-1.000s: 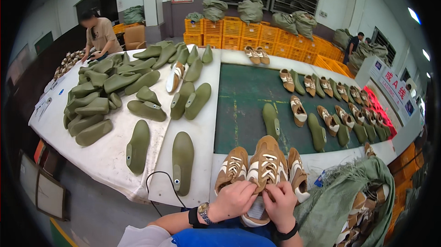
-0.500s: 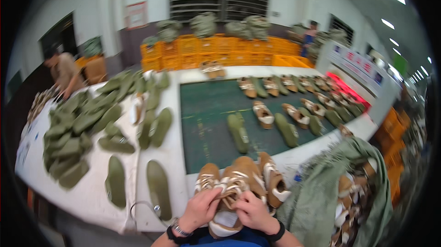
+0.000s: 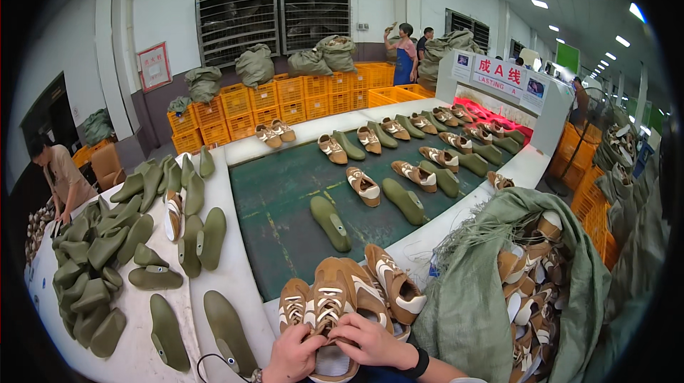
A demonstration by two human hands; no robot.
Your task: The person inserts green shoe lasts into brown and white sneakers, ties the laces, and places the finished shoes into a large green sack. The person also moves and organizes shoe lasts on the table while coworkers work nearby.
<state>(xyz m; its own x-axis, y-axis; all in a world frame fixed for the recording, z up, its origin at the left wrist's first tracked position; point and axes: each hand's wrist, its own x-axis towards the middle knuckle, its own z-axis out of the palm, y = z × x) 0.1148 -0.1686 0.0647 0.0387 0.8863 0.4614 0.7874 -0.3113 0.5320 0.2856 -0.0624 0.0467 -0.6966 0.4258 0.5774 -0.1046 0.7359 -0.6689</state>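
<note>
A brown suede sneaker [image 3: 332,282] with white stripes and laces lies at the table's near edge, its toe pointing away from me. My left hand [image 3: 293,353] pinches the left side of its lacing near the opening. On the opposite side, my right hand [image 3: 370,340] grips the upper with bent fingers. The fingers partly cover the lower laces, and a pale insole shows below them. Matching sneakers press close on both sides, one at the left [image 3: 291,302] and one at the right [image 3: 396,282]. Several green shoe lasts, including one [image 3: 229,333] left of my hands, lie on the white tabletop.
A dark green conveyor belt [image 3: 285,240] carries rows of sneakers and lasts. At right stands an open woven sack [image 3: 456,312] full of sneakers. A heap of lasts [image 3: 100,276] covers the left table. Orange crates [image 3: 267,101] line the wall; several people work farther off.
My view has turned right, so the belt and crates sit farther left in the picture. Both hands stay on the sneaker's lacing area, and the picture is sharper.
</note>
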